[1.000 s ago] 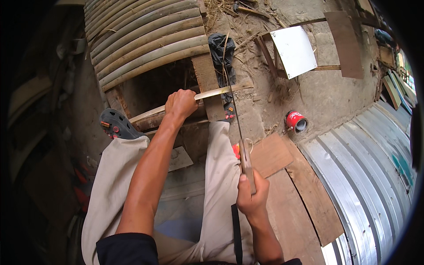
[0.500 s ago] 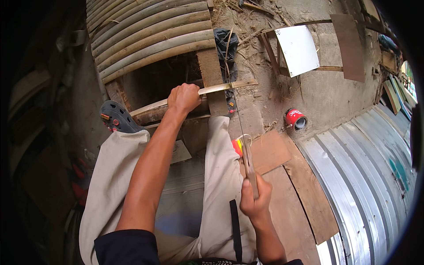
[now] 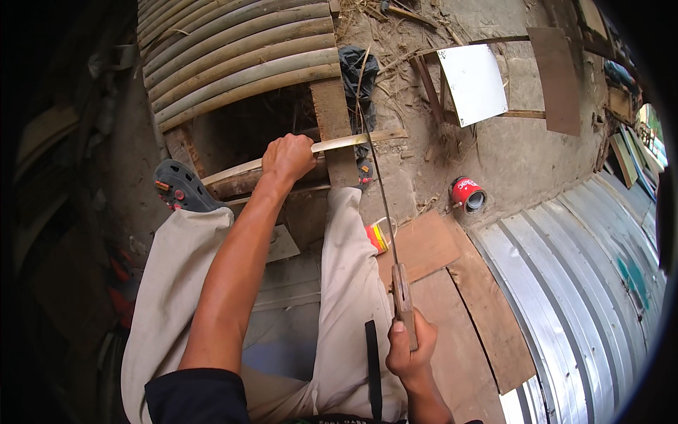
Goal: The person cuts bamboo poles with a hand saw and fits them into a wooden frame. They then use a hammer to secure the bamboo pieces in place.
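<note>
In the head view, the left hand (image 3: pixel 288 157) has its fingers wrapped tightly around a pale split bamboo strip (image 3: pixel 353 141) that runs from lower left to upper right across a dark opening (image 3: pixel 244 131) under a curved stack of bamboo slats (image 3: pixel 233 56). The strip rests over an upright wooden post (image 3: pixel 333 120) and its free end sticks out to the right of the post. The right hand (image 3: pixel 409 350), low in the frame, has its fingers closed around the wooden handle of a long thin saw (image 3: pixel 385 205), whose narrow blade reaches up and away to cross the strip just right of the left hand. The person's legs in light beige trousers (image 3: pixel 176 283) lie below the work, and a dark perforated shoe (image 3: pixel 180 189) sits at the left knee, near the strip's lower end. Flat brown boards (image 3: pixel 424 244) lie on the ground beside the right hand, and a red can (image 3: pixel 467 194) lies on its side on the dirt to the right of the blade. A white sheet (image 3: pixel 473 81) lies further up, and corrugated metal sheeting (image 3: pixel 586 283) fills the right side.
</note>
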